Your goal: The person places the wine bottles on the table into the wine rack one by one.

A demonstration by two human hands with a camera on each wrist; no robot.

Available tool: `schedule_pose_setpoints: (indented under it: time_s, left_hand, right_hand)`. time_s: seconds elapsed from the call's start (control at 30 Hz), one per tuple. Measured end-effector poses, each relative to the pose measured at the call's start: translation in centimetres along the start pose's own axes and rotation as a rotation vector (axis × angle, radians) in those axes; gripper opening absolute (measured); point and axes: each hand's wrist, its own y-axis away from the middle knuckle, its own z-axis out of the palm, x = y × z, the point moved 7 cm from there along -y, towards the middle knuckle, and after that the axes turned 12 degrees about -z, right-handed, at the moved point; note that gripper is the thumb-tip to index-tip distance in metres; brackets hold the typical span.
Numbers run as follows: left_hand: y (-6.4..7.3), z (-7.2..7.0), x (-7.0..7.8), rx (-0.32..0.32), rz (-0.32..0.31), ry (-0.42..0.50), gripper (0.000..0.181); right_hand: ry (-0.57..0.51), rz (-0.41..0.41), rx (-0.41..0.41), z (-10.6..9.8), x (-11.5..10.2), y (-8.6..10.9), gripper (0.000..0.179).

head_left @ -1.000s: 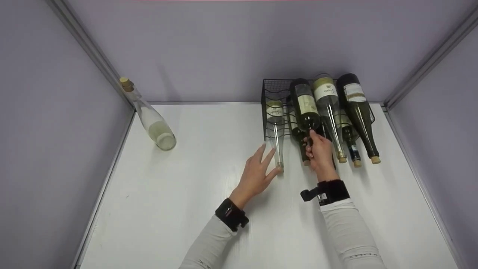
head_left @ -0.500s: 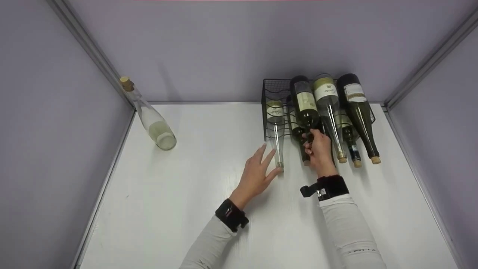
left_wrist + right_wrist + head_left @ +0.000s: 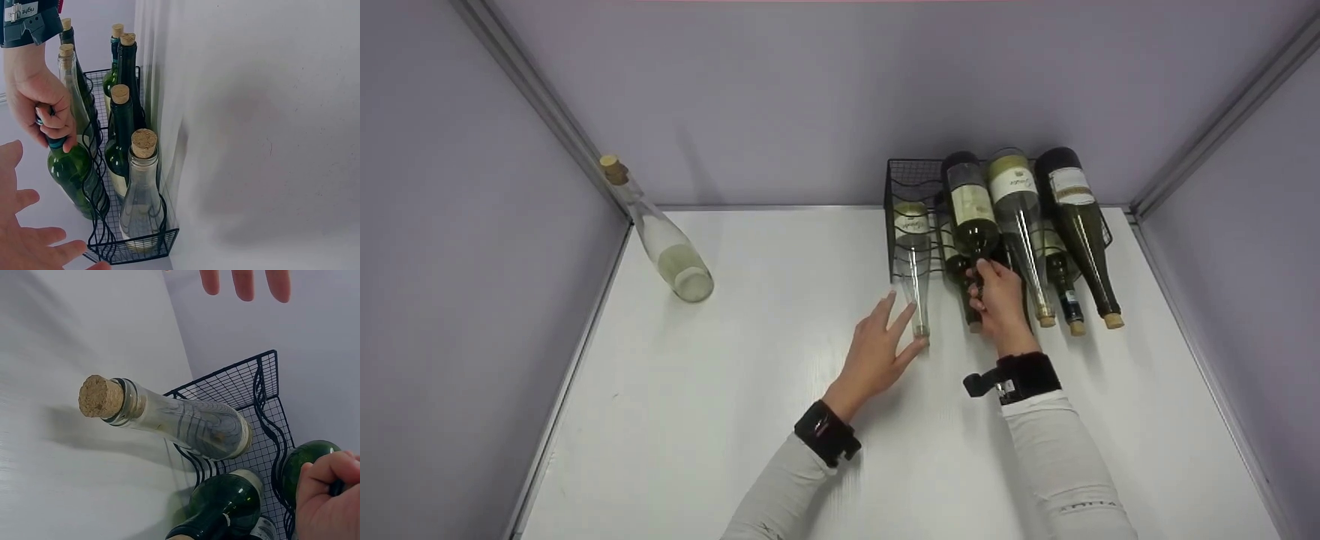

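My right hand (image 3: 1001,304) grips the neck of a dark green wine bottle (image 3: 975,204) with a cream label. That bottle lies on the upper level of a black wire wine rack (image 3: 894,225), its base toward the back wall. My left hand (image 3: 874,352) is held with fingers spread beside a corked clear bottle (image 3: 913,244) in the rack's lower left place, holding nothing. In the left wrist view the right fingers wrap the neck of the green bottle (image 3: 73,169), hiding its top. In the right wrist view, left fingertips (image 3: 243,284) show above the rack (image 3: 225,382).
Beside the held bottle on the upper level lie a clear bottle (image 3: 1014,180) and a dark green one (image 3: 1072,195). Several dark bottles fill the lower level. A frosted clear bottle (image 3: 664,240) with a cork stands at the table's back left, near the walls.
My right hand has moved slightly toward the back wall, and the green bottle in it has slid a little farther back on the rack. The left hand has barely moved.
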Motion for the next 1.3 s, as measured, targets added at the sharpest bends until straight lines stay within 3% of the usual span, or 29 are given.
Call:
schedule_pose_setpoints:
  time_s: [0.4, 1.03, 1.3]
  left_hand:
    - [0.14, 0.12, -0.10, -0.013, -0.020, 0.002, 0.062]
    - [0.13, 0.28, -0.17, -0.004, -0.008, 0.018, 0.062]
    - [0.16, 0.40, -0.26, 0.007, 0.006, 0.021, 0.061]
  right_hand:
    - [0.169, -0.031, -0.028, 0.14, -0.61, 0.34, 0.040]
    - [0.303, -0.039, -0.031, 0.19, -0.86, 0.20, 0.044]
    - [0.293, -0.015, -0.023, 0.10, -0.82, 0.26, 0.045]
